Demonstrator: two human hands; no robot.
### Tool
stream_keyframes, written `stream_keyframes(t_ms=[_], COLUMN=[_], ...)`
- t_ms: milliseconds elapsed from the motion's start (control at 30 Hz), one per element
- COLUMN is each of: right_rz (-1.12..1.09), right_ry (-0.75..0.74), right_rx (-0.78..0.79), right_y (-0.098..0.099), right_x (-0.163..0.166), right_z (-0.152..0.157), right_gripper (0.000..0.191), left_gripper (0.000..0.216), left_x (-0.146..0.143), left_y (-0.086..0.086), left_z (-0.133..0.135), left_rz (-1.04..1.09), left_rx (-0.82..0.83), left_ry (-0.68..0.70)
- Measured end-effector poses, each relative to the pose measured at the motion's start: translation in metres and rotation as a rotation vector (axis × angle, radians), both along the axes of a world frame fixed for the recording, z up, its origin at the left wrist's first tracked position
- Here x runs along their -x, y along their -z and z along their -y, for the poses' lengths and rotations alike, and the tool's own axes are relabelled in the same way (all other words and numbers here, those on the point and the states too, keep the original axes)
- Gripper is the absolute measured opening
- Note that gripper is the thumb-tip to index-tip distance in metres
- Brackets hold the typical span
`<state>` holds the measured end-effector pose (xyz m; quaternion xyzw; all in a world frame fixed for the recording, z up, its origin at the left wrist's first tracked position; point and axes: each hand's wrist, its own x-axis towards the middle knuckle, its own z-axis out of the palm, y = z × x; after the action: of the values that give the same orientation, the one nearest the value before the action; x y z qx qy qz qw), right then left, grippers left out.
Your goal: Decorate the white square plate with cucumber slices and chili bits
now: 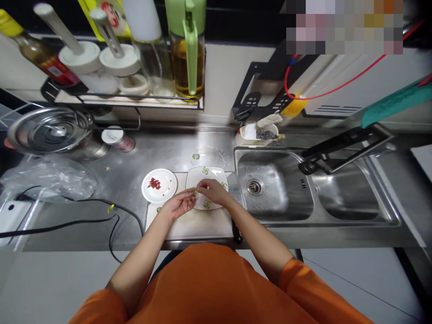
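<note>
My left hand (pixel 178 204) is turned palm up over the cutting board (pixel 189 226), thumb and forefinger together, the other fingers curled. Its tips meet those of my right hand (pixel 213 191), closed in a pinch over the white square plate (pixel 191 174). Whatever small thing lies between the fingertips is too hidden to make out. Green swirl shapes show on the plate. Left of it stands a round white plate (pixel 163 196) with small red pieces (pixel 154 183). A green slice (pixel 195 156) rests on the counter behind. By the board's right edge is a knife handle (pixel 237 231).
The double sink (pixel 275 184) is on the right, with a container of scrubbers (pixel 258 135) behind it. To the left are a lidded steel pot (pixel 50 130), a plastic bag (pixel 50 177) and a black cable (pixel 124 209). Bottles and jars fill the rack (pixel 135 103).
</note>
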<state>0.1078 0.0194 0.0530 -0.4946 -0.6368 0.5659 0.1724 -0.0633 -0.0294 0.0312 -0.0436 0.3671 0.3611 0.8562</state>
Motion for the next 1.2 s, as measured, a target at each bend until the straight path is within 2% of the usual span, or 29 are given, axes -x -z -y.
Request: stream_keyframes(t_ms=[300,567,767,867,1033,1200], right_rz=[0.005,0.120,0.260,0.333,0.458,0.540], right_ry=[-0.027,-0.064,-0.071,-0.081,-0.096,-0.101], right_rx=[0.002,-0.005,-0.045,-0.047,-0.092,-0.146], right_y=[0.006,0.016,0.023,0.031,0.044,0.046], right_x=[0.003,0.005,0.015,0.020,0.028,0.034], right_z=[-0.002,-0.005,-0.009,-0.012,-0.015,-0.015], right_gripper=[0.017,0.018,0.015,0.014,0.015,0.017], left_gripper=[0.023,0.036,0.028,0.023,0.021,0.022], left_x=[0.001,-0.001,-0.002,-0.005,-0.013,-0.016], left_y=[0.000,0.008,0.011,0.014,0.018,0.022], left_z=[-0.002,-0.006,-0.005,-0.003,-0.003,-0.006], left_rz=[-0.142,-0.653,-1.172,-1.364,-1.573,-1.649], left_rx=[0.003,-0.171,-0.357,-0.444,-0.527,-0.564], left_ry=[0.014,-0.001,0.121,0.136,0.149,0.189])
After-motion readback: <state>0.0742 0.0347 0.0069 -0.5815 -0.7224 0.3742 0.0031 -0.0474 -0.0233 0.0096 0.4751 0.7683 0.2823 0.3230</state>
